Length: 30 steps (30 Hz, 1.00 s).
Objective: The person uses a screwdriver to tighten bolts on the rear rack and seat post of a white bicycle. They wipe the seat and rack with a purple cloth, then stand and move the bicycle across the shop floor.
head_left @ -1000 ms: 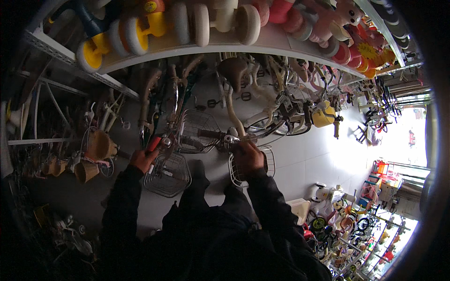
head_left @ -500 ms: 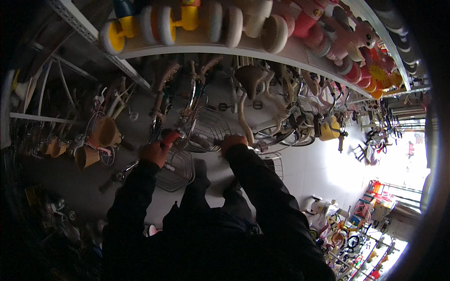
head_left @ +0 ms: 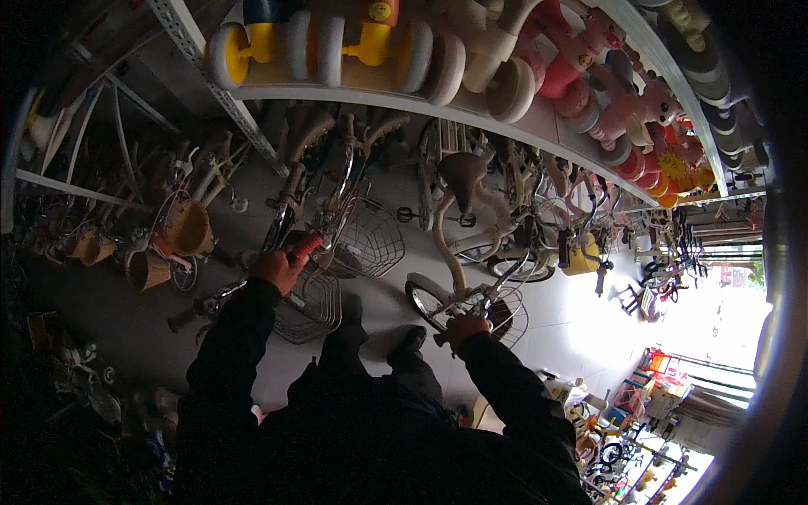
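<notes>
My left hand (head_left: 276, 271) is closed around a short red ribbed thing (head_left: 306, 246) that looks like a rag or grip; I cannot tell which. It lies next to the chrome handlebars of parked bicycles with wire baskets (head_left: 370, 239). Another wire basket (head_left: 313, 305) hangs just below that hand. On the right, my right hand (head_left: 468, 328) grips the end of a handlebar (head_left: 490, 295) on a light-framed bicycle. This bicycle has a brown saddle (head_left: 463, 178), a front wheel turned aside and a wire basket (head_left: 515, 316).
Above the bicycles runs a white metal shelf (head_left: 353, 95) with toy ride-ons (head_left: 370, 50). Small bicycles with tan baskets (head_left: 188, 227) stand at the left. A yellow basket (head_left: 581, 255) and more cycles are at the right, near a bright opening. Boxes and toys fill the lower right.
My right hand has moved right and toward me, and the light bicycle's handlebar and front wheel have swung with it. My left hand stays near the same place with the red thing.
</notes>
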Available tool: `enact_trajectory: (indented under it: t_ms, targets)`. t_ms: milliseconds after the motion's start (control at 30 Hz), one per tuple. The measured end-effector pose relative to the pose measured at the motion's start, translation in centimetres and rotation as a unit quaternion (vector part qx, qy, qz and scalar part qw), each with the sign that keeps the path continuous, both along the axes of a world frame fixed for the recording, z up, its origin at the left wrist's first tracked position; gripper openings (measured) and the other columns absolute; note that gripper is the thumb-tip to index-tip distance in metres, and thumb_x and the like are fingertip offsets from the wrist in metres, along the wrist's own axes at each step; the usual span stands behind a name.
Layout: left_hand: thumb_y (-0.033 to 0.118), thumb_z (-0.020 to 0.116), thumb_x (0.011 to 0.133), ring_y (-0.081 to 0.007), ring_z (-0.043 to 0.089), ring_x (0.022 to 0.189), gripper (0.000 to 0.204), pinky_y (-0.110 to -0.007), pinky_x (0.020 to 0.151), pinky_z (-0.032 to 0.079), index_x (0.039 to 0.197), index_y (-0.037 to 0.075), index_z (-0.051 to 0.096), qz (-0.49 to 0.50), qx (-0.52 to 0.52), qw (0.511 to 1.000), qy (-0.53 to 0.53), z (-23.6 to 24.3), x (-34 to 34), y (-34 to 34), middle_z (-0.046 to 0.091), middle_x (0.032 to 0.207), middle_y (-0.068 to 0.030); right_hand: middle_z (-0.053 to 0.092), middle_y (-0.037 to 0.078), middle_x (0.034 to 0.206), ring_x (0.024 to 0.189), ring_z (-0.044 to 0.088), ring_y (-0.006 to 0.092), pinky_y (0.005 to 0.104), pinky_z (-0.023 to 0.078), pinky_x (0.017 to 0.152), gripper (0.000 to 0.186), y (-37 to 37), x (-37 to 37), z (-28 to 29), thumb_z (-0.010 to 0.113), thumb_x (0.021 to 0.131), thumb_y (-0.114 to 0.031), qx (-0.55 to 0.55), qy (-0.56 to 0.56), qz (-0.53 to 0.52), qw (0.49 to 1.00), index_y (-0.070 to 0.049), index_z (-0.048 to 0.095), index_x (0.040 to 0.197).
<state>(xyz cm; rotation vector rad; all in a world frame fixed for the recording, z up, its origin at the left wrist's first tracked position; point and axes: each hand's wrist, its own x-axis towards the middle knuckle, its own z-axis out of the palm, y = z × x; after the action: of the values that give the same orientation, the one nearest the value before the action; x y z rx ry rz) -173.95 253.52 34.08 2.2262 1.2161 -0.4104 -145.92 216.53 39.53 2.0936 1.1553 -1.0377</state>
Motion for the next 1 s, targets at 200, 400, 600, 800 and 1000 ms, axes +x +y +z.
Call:
enact_trajectory:
  t_ms: [200,400,600,800,1000]
  targets:
    - [0.071,0.058,0.097,-0.0269,0.045,0.053,0.061,-0.049,0.052,0.039,0.095,0.011,0.067,0.015,0.018,0.998,-0.055,-1.4,-1.3,0.5,0.047,0.064,-0.0083,0.072,0.009,0.114,0.098,0.074,0.0329,0.0568,0.055,0.080,0.023,-3.2,-0.5,1.0,0.063,0.096,-0.031,-0.017,-0.005,0.032,0.999,-0.014,0.075,0.106]
    - [0.072,0.059,0.095,-0.0319,0.054,0.066,0.066,-0.052,0.061,0.044,0.102,0.007,0.067,0.041,0.004,0.995,-0.094,-6.1,-2.5,0.8,0.055,0.075,-0.0126,0.062,0.012,0.127,0.105,0.069,0.0355,0.0553,0.055,0.084,0.019,-7.2,-2.2,0.6,0.061,0.095,-0.023,0.163,-0.086,-0.007,0.983,-0.014,0.069,0.109]
    - [0.073,0.061,0.093,-0.0406,0.070,0.082,0.074,-0.056,0.072,0.055,0.110,0.002,0.073,0.037,-0.030,0.999,-0.018,-5.6,-2.1,0.9,0.071,0.089,-0.0210,0.062,0.012,0.117,0.099,0.066,0.0415,0.0541,0.055,0.076,0.014,-11.7,-6.5,0.9,0.070,0.091,-0.020,0.384,-0.108,-0.335,0.853,-0.013,0.069,0.103]
    - [0.071,0.060,0.095,-0.0377,0.065,0.070,0.070,-0.058,0.063,0.049,0.100,0.003,0.076,0.016,0.000,1.000,-0.012,-2.7,-2.6,-0.9,0.068,0.076,-0.0181,0.077,0.017,0.111,0.100,0.073,0.0249,0.0399,0.057,0.085,0.056,-14.5,-8.6,-5.9,0.071,0.099,-0.043,0.333,0.096,-0.468,0.813,-0.002,0.065,0.136]
    - [0.070,0.060,0.095,-0.0373,0.064,0.067,0.065,-0.057,0.060,0.047,0.095,0.006,0.076,0.032,-0.035,0.999,-0.009,-1.2,-7.1,-3.8,0.066,0.074,-0.0168,0.067,0.003,0.086,0.074,0.064,0.0143,0.0309,0.052,0.064,0.030,-12.8,-9.3,-9.9,0.063,0.105,-0.030,0.299,0.202,-0.761,0.539,-0.002,0.065,0.114]
